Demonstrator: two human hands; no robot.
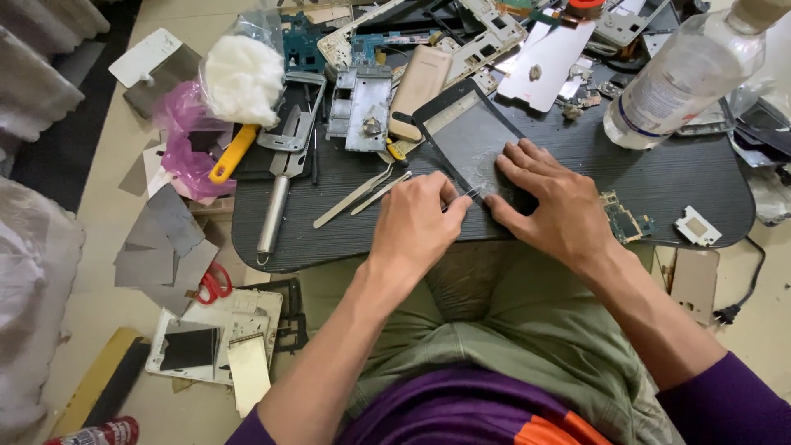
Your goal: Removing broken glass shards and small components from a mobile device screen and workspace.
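Pinching a thin metal blade (471, 192), left hand (416, 221) is closed on it, tip aimed right w/ long axis roughly horizontal. Right hand (548, 198) lies open, fingers spread, pressing a dark phone screen panel (461, 136) on the black table (659, 177), panel's length running up-left. Tweezers (362, 194) just left.

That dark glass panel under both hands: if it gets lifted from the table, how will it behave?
The dark panel looks thin and flat, so probably light but brittle. Its whitish, scuffed patch beside the right hand hints at cracks, so it may flex or shed bits. Lying flush on the ridged black table, it likely needs an edge pried up; the left hand holds a thin tool there.
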